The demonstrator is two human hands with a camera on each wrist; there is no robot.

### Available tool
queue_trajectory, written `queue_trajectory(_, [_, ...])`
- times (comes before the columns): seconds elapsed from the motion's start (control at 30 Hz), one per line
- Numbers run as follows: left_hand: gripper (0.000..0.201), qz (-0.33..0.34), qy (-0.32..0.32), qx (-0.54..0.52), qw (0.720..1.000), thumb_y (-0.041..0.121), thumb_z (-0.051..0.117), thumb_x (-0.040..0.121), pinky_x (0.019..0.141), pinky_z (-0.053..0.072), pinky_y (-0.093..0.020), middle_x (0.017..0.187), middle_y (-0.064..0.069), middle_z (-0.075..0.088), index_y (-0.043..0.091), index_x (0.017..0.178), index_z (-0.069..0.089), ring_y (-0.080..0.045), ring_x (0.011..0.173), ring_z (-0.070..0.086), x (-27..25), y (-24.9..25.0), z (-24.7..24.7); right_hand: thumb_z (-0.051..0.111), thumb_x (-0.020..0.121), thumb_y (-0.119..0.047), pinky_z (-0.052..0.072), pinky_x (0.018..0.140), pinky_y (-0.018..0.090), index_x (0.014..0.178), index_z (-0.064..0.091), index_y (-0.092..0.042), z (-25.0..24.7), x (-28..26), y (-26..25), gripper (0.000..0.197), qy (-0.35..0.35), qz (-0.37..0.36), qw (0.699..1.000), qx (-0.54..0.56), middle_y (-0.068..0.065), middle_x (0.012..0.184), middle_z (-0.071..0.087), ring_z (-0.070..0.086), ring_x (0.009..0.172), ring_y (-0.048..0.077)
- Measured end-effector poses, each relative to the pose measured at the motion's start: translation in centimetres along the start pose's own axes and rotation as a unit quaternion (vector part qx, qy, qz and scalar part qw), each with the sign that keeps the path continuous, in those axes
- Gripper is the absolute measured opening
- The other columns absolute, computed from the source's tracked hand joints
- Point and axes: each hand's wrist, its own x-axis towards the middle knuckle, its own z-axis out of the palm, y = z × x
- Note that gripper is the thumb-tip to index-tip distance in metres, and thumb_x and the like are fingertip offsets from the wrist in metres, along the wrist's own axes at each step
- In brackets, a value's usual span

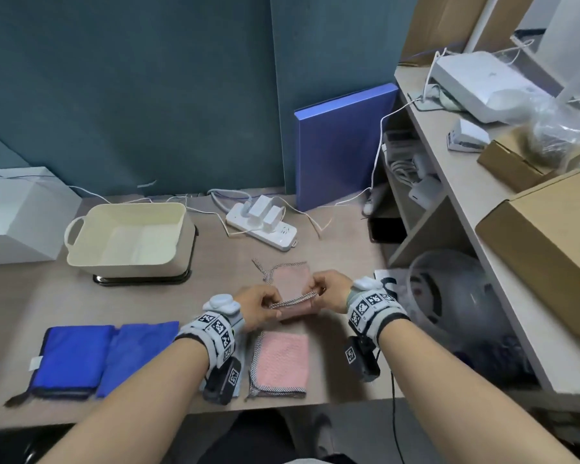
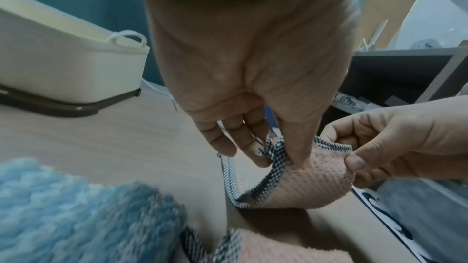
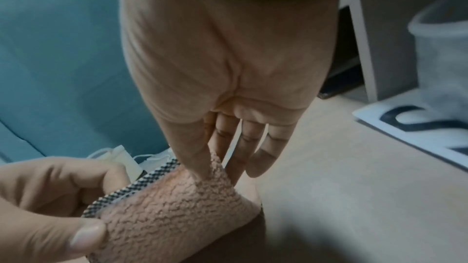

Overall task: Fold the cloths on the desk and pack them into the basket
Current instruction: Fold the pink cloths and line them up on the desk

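A pink cloth (image 1: 293,274) with a checked black-and-white border lies mid-desk, its near edge lifted. My left hand (image 1: 265,304) pinches the left end of that edge and my right hand (image 1: 329,289) pinches the right end. In the left wrist view the pink cloth (image 2: 298,183) curls up between thumb and fingers. The right wrist view shows the pink cloth (image 3: 172,207) held a little above the desk. A second pink cloth (image 1: 283,363) lies folded near the front edge. A folded blue cloth (image 1: 104,358) lies to its left. The cream basket (image 1: 128,237) stands empty at the back left.
A white power strip (image 1: 262,226) with plugs and cables lies behind the cloth. A blue board (image 1: 342,145) leans on the back wall. A white box (image 1: 17,216) stands far left. Shelves with cardboard boxes (image 1: 546,242) and a plastic-wrapped object (image 1: 449,296) line the right.
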Motion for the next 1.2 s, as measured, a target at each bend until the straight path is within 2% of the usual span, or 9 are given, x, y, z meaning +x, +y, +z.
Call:
queue_trajectory(0.2, [0.013,-0.046,0.067,-0.029,0.996,0.021,0.078,0.077,0.067,0.046,-0.021,0.075,0.010,0.068,0.027,0.086,0.071,-0.006,0.067,0.058,3.6,-1.2,0.2,0.071,0.072,0.002,0.049,0.072,0.026,0.076,0.069,-0.027,0.3,2.6,0.3,0.029,0.061,0.043,0.997,0.023,-0.003,0.079,0.068,0.058,0.071,0.015])
queue_trajectory(0.33, [0.018,-0.078,0.101,-0.054,0.990,0.018,0.079,0.082,0.062,0.041,-0.022,0.080,0.006,0.063,0.025,0.095,0.068,-0.015,0.072,0.057,7.7,-2.0,-1.0,0.074,0.082,-0.005,0.045,0.065,0.022,0.095,0.067,-0.028,-0.4,5.2,-0.4,0.027,0.120,0.053,0.991,0.038,-0.007,0.077,0.061,0.055,0.068,0.012])
queue_trajectory(0.4, [0.028,-0.082,0.103,-0.038,0.990,0.024,0.080,0.081,0.068,0.044,-0.021,0.092,0.004,0.064,0.026,0.105,0.068,-0.017,0.081,0.060,9.3,-2.7,-1.6,0.074,0.083,-0.008,0.050,0.075,0.026,0.110,0.063,-0.024,-0.2,6.8,-0.5,0.034,0.130,0.075,0.987,0.055,-0.002,0.089,0.064,0.061,0.079,0.017])
queue_trajectory(0.47, [0.050,-0.067,0.082,0.049,0.993,0.037,0.080,0.078,0.086,0.048,-0.027,0.113,-0.001,0.061,0.028,0.124,0.063,-0.019,0.098,0.059,9.9,-3.0,-2.0,0.080,0.077,-0.021,0.054,0.093,0.035,0.120,0.056,-0.025,0.0,7.5,-0.3,0.049,0.126,0.107,0.985,0.041,0.003,0.110,0.064,0.066,0.099,0.021])
queue_trajectory(0.57, [0.073,-0.041,0.034,0.155,0.987,0.058,0.073,0.073,0.099,0.048,-0.040,0.130,-0.004,0.055,0.034,0.138,0.050,-0.027,0.117,0.056,10.6,-2.8,-1.8,0.078,0.058,-0.056,0.054,0.096,0.045,0.122,0.049,-0.030,0.5,7.4,0.0,0.075,0.088,0.163,0.980,-0.079,0.001,0.121,0.053,0.062,0.107,0.024])
queue_trajectory(0.83, [0.050,-0.027,-0.031,0.253,0.966,0.044,0.078,0.076,0.084,0.043,-0.034,0.119,-0.001,0.063,0.032,0.121,0.059,-0.027,0.106,0.060,12.3,-1.0,0.9,0.075,0.066,-0.052,0.050,0.098,0.044,0.117,0.056,-0.026,2.3,7.7,0.3,0.060,0.063,0.174,0.967,-0.174,0.002,0.117,0.048,0.050,0.112,0.024])
queue_trajectory(0.93, [0.032,-0.020,-0.037,0.229,0.972,0.051,0.073,0.071,0.073,0.041,-0.031,0.107,-0.006,0.056,0.033,0.097,0.070,-0.029,0.094,0.057,11.6,-0.9,0.7,0.067,0.081,-0.018,0.048,0.084,0.035,0.088,0.059,-0.027,2.3,6.9,0.5,0.014,0.081,0.126,0.988,-0.040,0.000,0.098,0.056,0.054,0.094,0.023])
queue_trajectory(1.03, [0.038,-0.015,-0.045,0.067,0.997,0.065,0.064,0.059,0.060,0.039,-0.027,0.080,0.000,0.057,0.028,0.067,0.060,-0.025,0.074,0.058,10.6,-0.9,0.4,0.068,0.083,-0.002,0.041,0.061,0.027,0.080,0.052,-0.023,1.8,6.1,-0.1,0.026,0.079,0.072,0.987,0.119,0.000,0.074,0.056,0.049,0.065,0.013])
queue_trajectory(1.2, [0.062,-0.034,-0.016,-0.051,0.998,0.051,0.070,0.074,0.084,0.051,-0.028,0.114,0.003,0.069,0.022,0.128,0.061,-0.018,0.101,0.066,7.9,0.6,-1.4,0.078,0.089,-0.010,0.040,0.049,0.015,0.101,0.060,-0.020,-0.6,4.5,-3.1,0.024,0.098,0.043,0.977,0.183,-0.006,0.068,0.053,0.048,0.057,0.005])
